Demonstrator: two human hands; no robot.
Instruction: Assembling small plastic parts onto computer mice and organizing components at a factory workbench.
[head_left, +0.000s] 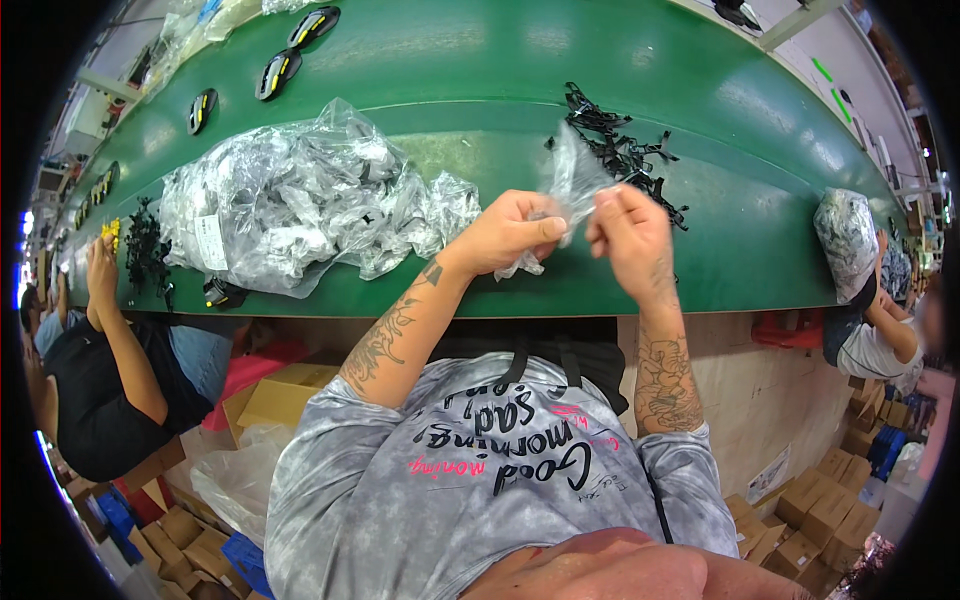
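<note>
Above the near edge of the green work table, my left hand point(513, 233) pinches a small clear plastic bag point(573, 172) between thumb and fingers. The bag's upper part is smeared by motion. My right hand point(632, 230) is closed at the bag's right side, fingertips pressed together on its film. Just beyond my right hand lies a loose pile of small black plastic parts point(640, 158). To the left of my left hand, a big clear sack point(270, 190) bulges with many small crumpled plastic bags, some spilling out toward me point(452, 208).
Black-and-yellow oval pieces point(278, 74) lie along the green table point(450, 60). At left, a co-worker's hand point(102, 265) is by yellow parts, near a dark pile point(148, 250). A filled clear bag point(845, 235) stands by another person at right. Cardboard boxes point(825, 505) sit below.
</note>
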